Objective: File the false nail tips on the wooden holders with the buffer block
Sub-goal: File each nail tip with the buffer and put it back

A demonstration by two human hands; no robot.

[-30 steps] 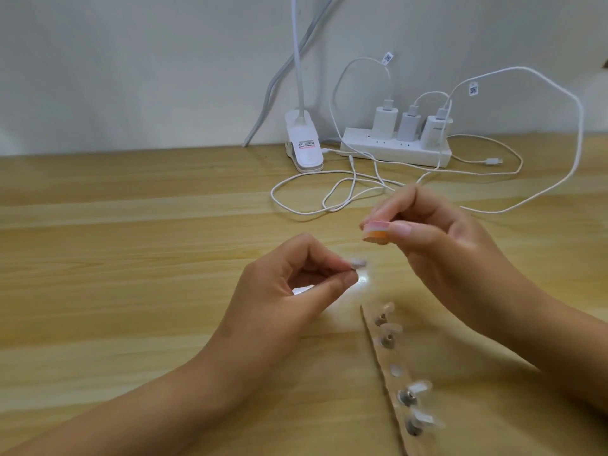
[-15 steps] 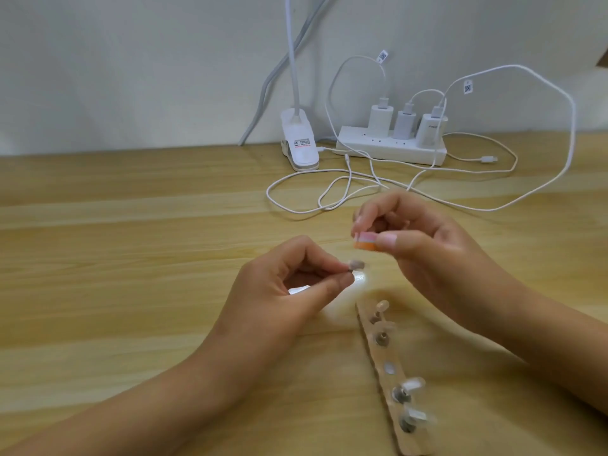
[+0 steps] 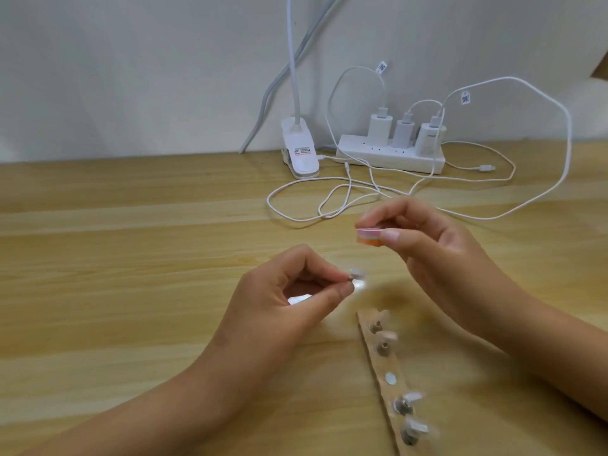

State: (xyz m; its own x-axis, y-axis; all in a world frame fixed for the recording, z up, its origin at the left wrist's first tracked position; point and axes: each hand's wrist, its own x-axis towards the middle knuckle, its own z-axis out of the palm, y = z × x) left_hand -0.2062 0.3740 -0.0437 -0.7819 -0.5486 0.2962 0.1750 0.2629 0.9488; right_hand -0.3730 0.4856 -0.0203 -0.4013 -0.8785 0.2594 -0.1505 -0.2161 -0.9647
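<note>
My left hand (image 3: 283, 301) pinches a small peg with a clear false nail tip (image 3: 358, 274) between thumb and forefinger, above the wooden table (image 3: 131, 264). My right hand (image 3: 437, 258) grips a small pink-and-orange buffer block (image 3: 370, 236) between thumb and fingers, a little above and to the right of the nail tip, not touching it. A wooden holder strip (image 3: 388, 386) lies on the table below my right hand. It carries several nail tips on pegs, such as the nail tip (image 3: 413, 398), and has one bare round magnet spot (image 3: 390, 378).
A white power strip (image 3: 391, 156) with three chargers sits at the back by the wall. Loose white cables (image 3: 332, 199) curl across the table behind my hands. A white clip lamp base (image 3: 301, 153) stands to the left of the power strip.
My right hand dipped with the buffer block towards the nail tip, then drew back up and right. My left hand stayed almost still.
</note>
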